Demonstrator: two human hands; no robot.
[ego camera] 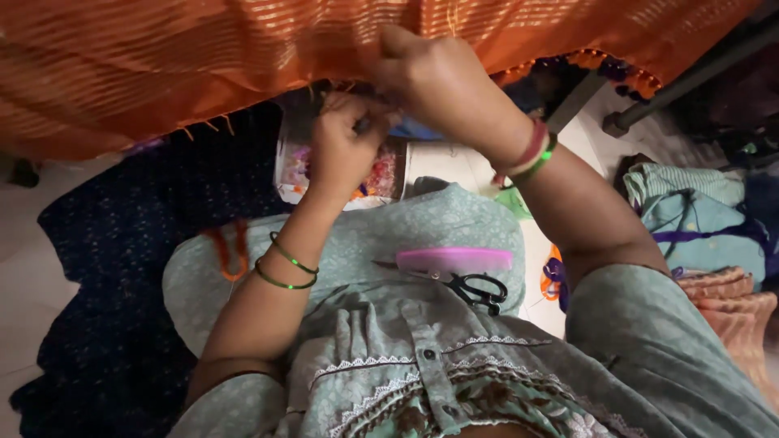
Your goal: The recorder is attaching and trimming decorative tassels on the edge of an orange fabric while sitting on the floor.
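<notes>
Both hands meet at the fringed lower edge of the orange cloth [203,65], which runs off the top. The left hand [345,146] and right hand [442,81] have fingers closed, pinching that edge; what they pinch is too small to make out. Behind the left hand, a clear box [294,166] of coloured beads is half hidden. Scissors [475,288] and a pink comb [454,259] lie on the lap.

Two hands: left hand [345,150] and right hand [438,85]. One orange cloth [162,57], one pink comb [454,259], one pair of scissors [466,285], one bead box [381,174], two green bangles [284,272].
</notes>
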